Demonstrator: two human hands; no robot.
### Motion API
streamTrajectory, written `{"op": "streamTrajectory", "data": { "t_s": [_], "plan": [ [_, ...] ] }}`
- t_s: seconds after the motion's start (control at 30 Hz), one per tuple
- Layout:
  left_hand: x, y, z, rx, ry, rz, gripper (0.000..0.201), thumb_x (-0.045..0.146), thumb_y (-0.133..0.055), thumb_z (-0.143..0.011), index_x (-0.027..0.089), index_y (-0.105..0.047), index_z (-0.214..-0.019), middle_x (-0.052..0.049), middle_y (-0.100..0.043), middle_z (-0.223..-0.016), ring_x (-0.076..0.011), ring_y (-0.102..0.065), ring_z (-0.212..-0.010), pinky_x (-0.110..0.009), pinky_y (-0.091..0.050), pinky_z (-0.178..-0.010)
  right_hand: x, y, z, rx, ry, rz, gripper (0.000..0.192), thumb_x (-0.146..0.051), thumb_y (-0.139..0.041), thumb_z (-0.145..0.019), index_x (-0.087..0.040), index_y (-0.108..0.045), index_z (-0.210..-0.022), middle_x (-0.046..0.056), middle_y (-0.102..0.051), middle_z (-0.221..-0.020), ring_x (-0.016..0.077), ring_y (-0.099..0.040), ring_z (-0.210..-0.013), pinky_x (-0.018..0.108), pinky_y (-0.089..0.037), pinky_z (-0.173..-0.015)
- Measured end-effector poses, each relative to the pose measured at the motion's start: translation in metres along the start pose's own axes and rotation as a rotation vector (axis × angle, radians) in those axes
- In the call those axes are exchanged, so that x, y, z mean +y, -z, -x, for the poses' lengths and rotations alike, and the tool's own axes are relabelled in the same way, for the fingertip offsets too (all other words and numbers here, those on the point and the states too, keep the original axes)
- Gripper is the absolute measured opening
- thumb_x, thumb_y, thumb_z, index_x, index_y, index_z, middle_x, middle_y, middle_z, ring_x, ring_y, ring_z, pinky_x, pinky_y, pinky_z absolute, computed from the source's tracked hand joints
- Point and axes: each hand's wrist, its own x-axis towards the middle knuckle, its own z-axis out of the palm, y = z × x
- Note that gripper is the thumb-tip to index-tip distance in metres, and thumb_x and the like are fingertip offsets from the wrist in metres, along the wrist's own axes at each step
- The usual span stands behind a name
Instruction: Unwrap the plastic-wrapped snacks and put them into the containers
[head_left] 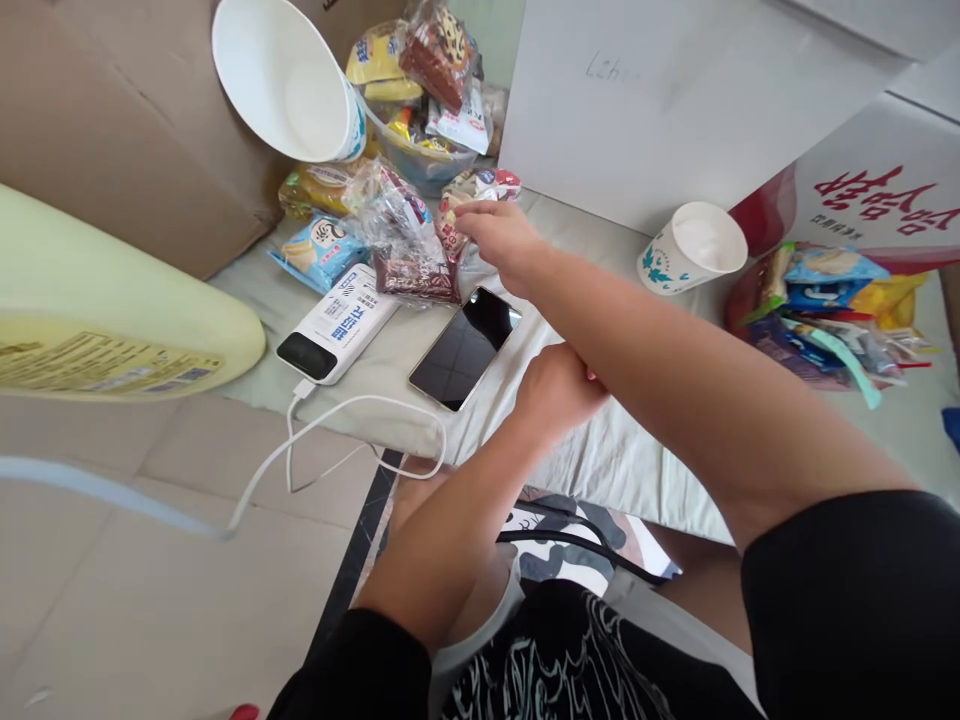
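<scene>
My right hand (pixel 501 235) fingers pinch a crinkly snack packet (pixel 455 228) beside the phone (pixel 465 347) on the bed. Light, slippery film; best gripped at the sealed edge. Left hand (pixel 555 385) tucked under forearm, fingers hidden.

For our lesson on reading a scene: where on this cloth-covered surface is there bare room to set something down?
Bare cloth lies between the black-screened smartphone and the white paper cup with teal print; the right forearm crosses above it. Crowded: the clear-wrapped snack pile at the right hand, and the colourful packet heap far right.
</scene>
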Motion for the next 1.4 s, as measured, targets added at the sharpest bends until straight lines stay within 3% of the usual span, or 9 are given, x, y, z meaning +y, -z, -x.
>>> {"op": "streamTrajectory", "data": {
  "t_s": [0.17,0.3,0.4,0.5,0.6,0.73,0.97,1.2,1.4],
  "plan": [
    [0.002,-0.016,-0.003,-0.055,-0.141,-0.036,0.019,0.029,-0.058,-0.089,0.022,-0.055,-0.072,-0.006,-0.072,-0.083,-0.0249,-0.069,-0.081,-0.034,-0.043,-0.067,0.007,0.055,0.029,0.135,0.078,-0.077,0.028,-0.011,-0.052,-0.101,-0.023,-0.068,-0.121,0.002,-0.070,-0.130,0.0139,-0.067,-0.118,0.034,-0.057,-0.106],
    [0.003,-0.027,-0.014,-0.109,-0.157,0.137,0.015,0.029,-0.055,-0.091,0.021,-0.064,-0.082,-0.004,-0.074,-0.090,-0.0197,-0.067,-0.081,-0.032,-0.049,-0.076,0.060,0.136,0.103,0.572,0.545,0.184,0.035,-0.017,-0.048,-0.102,-0.026,-0.068,-0.129,0.011,-0.060,-0.137,0.0242,-0.061,-0.132,0.042,-0.057,-0.108],
    [0.007,-0.035,-0.023,-0.233,-0.005,0.608,0.031,0.048,-0.052,-0.096,0.020,-0.065,-0.093,-0.006,-0.074,-0.096,-0.0182,-0.069,-0.082,-0.031,-0.053,-0.076,0.121,0.175,0.169,0.836,0.843,0.523,0.042,-0.020,-0.050,-0.101,-0.027,-0.069,-0.137,0.014,-0.056,-0.128,0.0326,-0.061,-0.128,0.054,-0.055,-0.107],
    [0.015,-0.049,-0.028,-0.413,0.088,1.058,0.051,0.064,-0.061,-0.088,0.020,-0.064,-0.114,-0.009,-0.074,-0.108,-0.0220,-0.074,-0.093,-0.033,-0.058,-0.080,0.171,0.177,0.210,0.716,0.987,0.688,0.050,-0.010,-0.059,-0.091,-0.030,-0.068,-0.136,0.011,-0.064,-0.124,0.0322,-0.065,-0.126,0.052,-0.056,-0.105],
    [0.020,-0.066,-0.032,-0.385,0.021,1.142,0.061,0.049,-0.084,-0.075,0.025,-0.063,-0.126,-0.004,-0.074,-0.107,-0.0214,-0.073,-0.100,-0.032,-0.058,-0.086,0.198,0.166,0.223,0.495,1.059,0.716,0.032,-0.008,-0.061,-0.087,-0.027,-0.071,-0.111,0.006,-0.071,-0.116,0.0285,-0.067,-0.128,0.049,-0.054,-0.108],
    [0.018,-0.078,-0.038,-0.277,0.033,1.053,0.066,0.032,-0.090,-0.067,0.026,-0.064,-0.127,-0.002,-0.074,-0.109,-0.0192,-0.073,-0.099,-0.028,-0.060,-0.081,0.209,0.183,0.231,0.508,0.897,0.628,0.020,-0.009,-0.056,-0.090,-0.025,-0.067,-0.095,0.006,-0.074,-0.111,0.0254,-0.070,-0.121,0.045,-0.054,-0.102],
    [0.010,-0.085,-0.065,-0.078,0.028,0.830,0.063,0.037,-0.094,-0.062,0.031,-0.061,-0.116,0.000,-0.070,-0.109,-0.0131,-0.069,-0.082,-0.021,-0.059,-0.060,0.238,0.242,0.235,0.635,0.152,0.747,0.034,-0.032,-0.058,-0.092,-0.020,-0.066,-0.122,0.017,-0.070,-0.118,0.0347,-0.063,-0.102,0.050,-0.050,-0.088],
    [0.006,-0.094,-0.067,-0.088,-0.131,0.721,0.080,0.037,-0.097,-0.059,0.035,-0.049,-0.122,0.002,-0.065,-0.111,-0.0142,-0.070,-0.085,-0.027,-0.062,-0.071,0.246,0.243,0.229,0.512,0.100,0.712,0.031,-0.022,-0.053,-0.088,-0.019,-0.069,-0.115,0.015,-0.072,-0.099,0.0331,-0.062,-0.094,0.047,-0.049,-0.082],
    [0.003,-0.086,-0.060,-0.049,-0.057,0.749,0.046,0.041,-0.082,-0.072,0.030,-0.056,-0.108,0.000,-0.069,-0.102,-0.0191,-0.072,-0.088,-0.031,-0.063,-0.068,0.230,0.239,0.233,0.526,-0.001,0.209,0.013,-0.023,-0.049,-0.091,-0.026,-0.052,-0.103,0.004,-0.064,-0.084,0.0222,-0.060,-0.071,0.037,-0.047,-0.066]
  ]
}}
